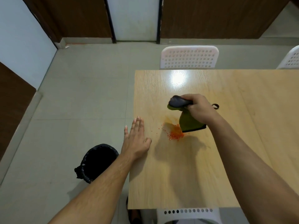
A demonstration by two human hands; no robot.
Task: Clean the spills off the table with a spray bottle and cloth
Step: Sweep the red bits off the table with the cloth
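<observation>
The right hand (199, 109) is closed around a green cloth (189, 122) with a dark edge, and it holds it above the wooden surface (226, 151). The top part of the cloth is bunched in the fist, with a dark rounded part sticking out to the left of the fingers, and the lower part hangs down so that its bottom edge is touching or almost touching the spill (175, 133). I cannot tell which. The spill is an orange-red patch with many small crumbs, and it lies near the left side of the surface, with some crumbs spread further to the left. The left hand (136, 139) is flat and released, with the fingers straight and together. It grasps nothing and sits at the left edge of the surface, just beside the spill but apart from it. A small dark loop (216, 106) lies on the surface behind the right hand. On the floor, left of the surface and under the left forearm, stands a bin (98, 160) lined with a black bag. Two white chairs with holes stand at the far side, one (189, 57) in the middle and one (291, 59) at the right border, and a third chair (189, 213) is at the near side.
</observation>
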